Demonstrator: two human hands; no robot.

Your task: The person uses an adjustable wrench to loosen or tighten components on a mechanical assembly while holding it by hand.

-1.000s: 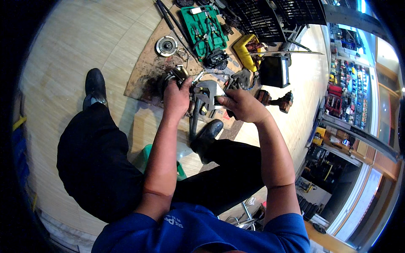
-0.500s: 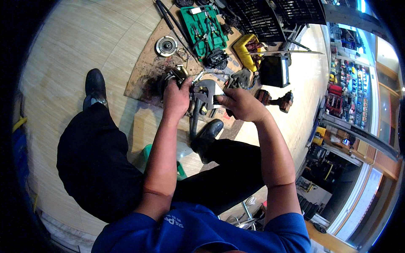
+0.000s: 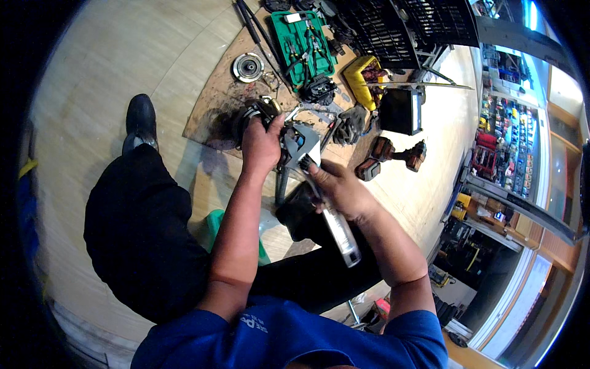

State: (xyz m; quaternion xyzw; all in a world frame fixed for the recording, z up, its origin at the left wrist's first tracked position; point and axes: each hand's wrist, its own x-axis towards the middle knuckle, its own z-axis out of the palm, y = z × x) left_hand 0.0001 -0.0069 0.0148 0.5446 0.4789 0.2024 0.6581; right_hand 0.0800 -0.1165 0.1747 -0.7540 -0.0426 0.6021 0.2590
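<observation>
A large silver adjustable wrench (image 3: 342,237) lies across my right hand (image 3: 343,189), its fingers and thumb wrapped round it just below the adjusting screw. The wrench's wide head points up and left, close to my left hand (image 3: 260,146). That hand is closed on a dark greasy machine part (image 3: 247,115) with a brassy metal piece on its upper side. Whether the jaws touch the part cannot be made out. Below the wrench head a dark bar hangs down between my hands. My fingers on the part's underside are hidden.
A stained cardboard sheet (image 3: 210,117) carries a round metal hub (image 3: 248,67), a green tool tray (image 3: 284,31) with pliers, dark gloves (image 3: 350,125) and a yellow bin (image 3: 355,81). A black box (image 3: 398,112) and a cordless power tool (image 3: 410,155) lie to the right.
My right hand has moved down and nearer to me. The wrench handle has swung into view, pointing toward my right thigh. My left hand keeps hold of the machine part, almost unmoved.
</observation>
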